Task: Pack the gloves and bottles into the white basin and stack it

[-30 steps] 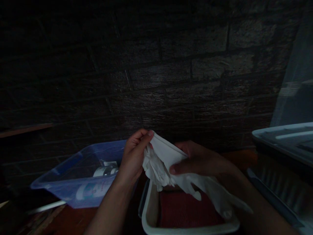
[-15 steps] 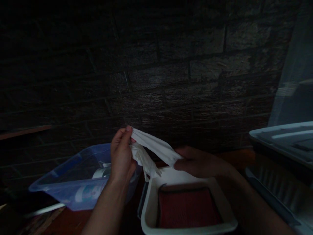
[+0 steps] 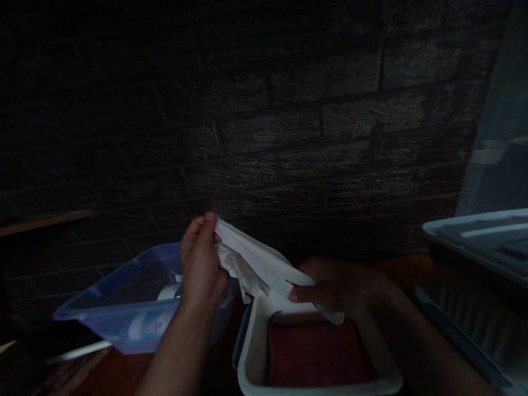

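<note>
Both my hands hold a thin white glove (image 3: 258,264) stretched between them above the table. My left hand (image 3: 200,258) pinches its upper end between thumb and fingers, with crumpled folds hanging beside the palm. My right hand (image 3: 336,286) grips the lower end, and a white tip of the glove pokes out under its fingers. Directly below sits a white tray (image 3: 251,352) lined with a red pad (image 3: 319,355).
A clear blue plastic tub (image 3: 124,302) with a white labelled bottle (image 3: 152,322) inside sits at the left. A grey lidded bin (image 3: 478,242) stands at the right. A dark brick wall (image 3: 268,121) rises close behind. The scene is dim.
The long loose end of the glove that hung over the tray has been gathered into my right hand. My left hand rose and moved left, pulling the glove taut.
</note>
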`<state>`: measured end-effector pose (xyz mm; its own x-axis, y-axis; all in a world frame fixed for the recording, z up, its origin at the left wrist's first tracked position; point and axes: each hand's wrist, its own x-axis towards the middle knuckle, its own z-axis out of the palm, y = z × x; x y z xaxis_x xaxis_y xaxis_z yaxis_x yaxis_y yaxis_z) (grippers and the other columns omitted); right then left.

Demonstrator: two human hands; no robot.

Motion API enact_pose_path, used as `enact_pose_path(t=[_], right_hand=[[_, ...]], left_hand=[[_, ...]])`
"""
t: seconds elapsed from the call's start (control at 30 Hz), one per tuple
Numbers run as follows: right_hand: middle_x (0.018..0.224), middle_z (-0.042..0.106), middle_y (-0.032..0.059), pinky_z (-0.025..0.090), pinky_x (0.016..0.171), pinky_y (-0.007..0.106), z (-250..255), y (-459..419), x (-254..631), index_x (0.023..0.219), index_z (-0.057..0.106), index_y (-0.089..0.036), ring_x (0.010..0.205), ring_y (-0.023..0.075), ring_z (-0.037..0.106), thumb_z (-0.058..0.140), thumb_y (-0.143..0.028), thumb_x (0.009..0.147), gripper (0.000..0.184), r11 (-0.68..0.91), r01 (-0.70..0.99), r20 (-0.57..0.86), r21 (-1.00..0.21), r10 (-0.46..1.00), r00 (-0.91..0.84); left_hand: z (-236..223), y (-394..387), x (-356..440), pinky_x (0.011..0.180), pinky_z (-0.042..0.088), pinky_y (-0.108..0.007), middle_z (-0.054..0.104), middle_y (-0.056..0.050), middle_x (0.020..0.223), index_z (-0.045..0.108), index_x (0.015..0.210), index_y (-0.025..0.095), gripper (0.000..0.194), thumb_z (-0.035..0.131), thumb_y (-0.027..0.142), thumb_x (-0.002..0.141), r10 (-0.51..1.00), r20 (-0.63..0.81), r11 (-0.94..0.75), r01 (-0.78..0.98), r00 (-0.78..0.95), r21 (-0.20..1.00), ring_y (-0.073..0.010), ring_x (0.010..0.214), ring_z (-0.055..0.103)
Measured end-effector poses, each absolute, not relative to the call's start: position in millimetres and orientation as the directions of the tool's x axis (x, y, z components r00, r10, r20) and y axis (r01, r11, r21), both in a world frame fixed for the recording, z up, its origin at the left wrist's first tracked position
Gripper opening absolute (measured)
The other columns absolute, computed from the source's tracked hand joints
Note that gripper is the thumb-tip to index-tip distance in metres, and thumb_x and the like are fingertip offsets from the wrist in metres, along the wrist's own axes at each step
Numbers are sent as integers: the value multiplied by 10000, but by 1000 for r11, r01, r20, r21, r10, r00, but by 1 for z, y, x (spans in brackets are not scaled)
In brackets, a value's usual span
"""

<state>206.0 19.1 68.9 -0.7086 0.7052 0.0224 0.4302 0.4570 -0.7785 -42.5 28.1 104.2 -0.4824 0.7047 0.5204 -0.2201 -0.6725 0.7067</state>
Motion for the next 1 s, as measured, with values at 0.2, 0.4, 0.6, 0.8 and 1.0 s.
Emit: enact_pose_path(t=[0.2,0.4,0.6,0.8,1.0], right_hand=[[820,742,40,394,541,236,65,27,216,938,760,-186,699,182,652,823,-548,755,410,519,552,45,-653,754,-655],[1172,730,143,540,826,379,64,27,217,1290,697,-182,1008,298,695,854,-718,638,859,493,535,232,-686,845,-481],[1376,661,99,480,1081,399,84,14,195,1380,614,-238,1238,237,635,885,-432,769,696,458,-59,404,-887,708,-579],[941,702,17,499,788,265,95,7,191,1018,705,-145,841,143,636,767,-397,894,288,348,-221,398,-911,602,-692],[691,586,-18,356,533,228,84,24,194,861,705,-163,587,113,486,658,-462,934,311,428,-145,452,-892,852,-265]], left_hand=[[108,24,-40,481,344,-211,452,63,603,503,638,202,408,826,386,806,721,507,-647,-199,-472,736,-86,514,424],[109,6,-27,446,319,-202,490,49,570,582,678,197,335,789,406,837,824,522,-552,-100,-220,828,-89,482,430],[100,-12,-19,471,337,-194,550,34,585,669,739,203,283,770,430,876,857,485,-494,9,176,870,-86,496,455],[96,-17,-9,616,426,-221,643,11,758,690,877,217,171,741,376,915,844,429,-461,28,322,887,-122,658,560],[102,-7,-17,803,436,-211,657,1,967,686,1111,242,330,812,192,810,819,524,-560,125,234,819,-155,953,589]])
